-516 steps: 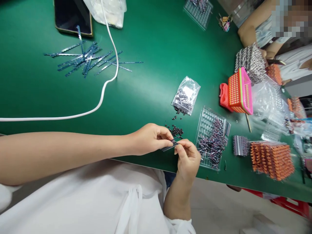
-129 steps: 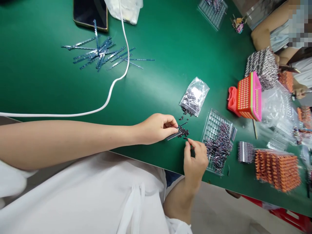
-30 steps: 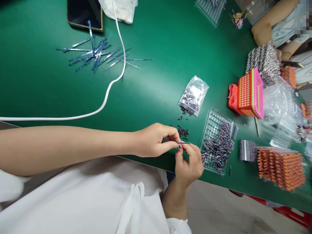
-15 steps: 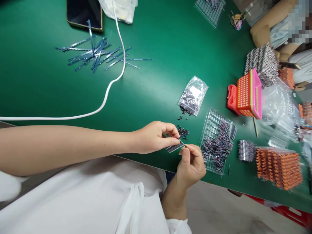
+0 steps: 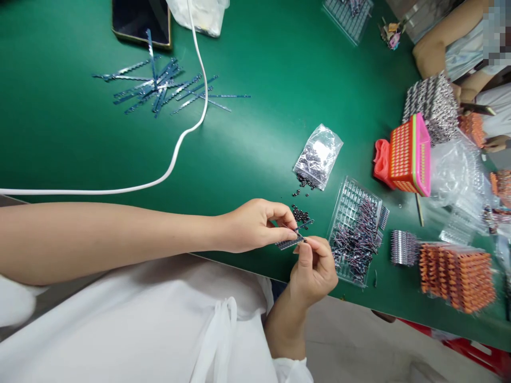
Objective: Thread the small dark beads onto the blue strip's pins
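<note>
My left hand [image 5: 255,226] comes in from the left, thumb and fingers closed on a small dark ridged strip [image 5: 288,243]. A thin blue-black piece [image 5: 306,223] sticks out past those fingertips. My right hand [image 5: 313,271] pinches a tiny dark bead [image 5: 304,241] between thumb and forefinger, at the strip's right end; whether the bead touches it I cannot tell. Just behind the fingertips lies a small heap of dark beads [image 5: 300,214]. A clear bag of beads [image 5: 318,157] spills more onto the green table [image 5: 255,143].
To the right sits a clear plastic tray [image 5: 339,205] heaped with thin dark wired parts. Beyond are orange stacked parts [image 5: 457,274], an orange and pink basket [image 5: 409,154] and another person's arm [image 5: 435,53]. Blue notched strips [image 5: 159,85], a phone [image 5: 141,21] and a white cable [image 5: 175,154] lie left.
The strip in my left hand has shifted slightly right and tilted, closer to my right fingertips. The whole view has moved a little.
</note>
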`<state>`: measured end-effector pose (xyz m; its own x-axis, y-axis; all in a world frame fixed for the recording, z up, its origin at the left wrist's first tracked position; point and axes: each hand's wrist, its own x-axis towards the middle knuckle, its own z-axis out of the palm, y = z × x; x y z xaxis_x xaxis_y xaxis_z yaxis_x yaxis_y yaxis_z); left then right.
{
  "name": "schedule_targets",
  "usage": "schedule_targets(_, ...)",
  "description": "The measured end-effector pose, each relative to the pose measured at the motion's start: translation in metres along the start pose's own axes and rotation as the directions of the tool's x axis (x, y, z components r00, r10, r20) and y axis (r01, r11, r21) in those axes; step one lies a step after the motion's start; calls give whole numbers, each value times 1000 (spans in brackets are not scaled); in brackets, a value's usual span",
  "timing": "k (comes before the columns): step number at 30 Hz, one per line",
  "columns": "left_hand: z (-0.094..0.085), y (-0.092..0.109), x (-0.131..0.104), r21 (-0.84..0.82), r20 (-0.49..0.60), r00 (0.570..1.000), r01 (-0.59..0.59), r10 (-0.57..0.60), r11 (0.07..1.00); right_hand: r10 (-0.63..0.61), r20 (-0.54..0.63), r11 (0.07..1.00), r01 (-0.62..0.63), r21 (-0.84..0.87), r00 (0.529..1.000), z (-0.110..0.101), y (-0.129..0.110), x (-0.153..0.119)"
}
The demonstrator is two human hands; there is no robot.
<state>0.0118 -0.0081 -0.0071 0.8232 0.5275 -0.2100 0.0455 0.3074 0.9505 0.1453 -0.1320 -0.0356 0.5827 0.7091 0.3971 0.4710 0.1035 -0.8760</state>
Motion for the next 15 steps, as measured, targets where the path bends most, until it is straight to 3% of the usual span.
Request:
schedule_targets(7,-1,1,0,20,9,1000,-17,17,1000,23,48,997,-20,-71,999,-4,-3,1)
schedule_targets(15,-2,2,-1,46,12,1000,-24,23,999,93,91,995,-96,24,992,-5,-5,4)
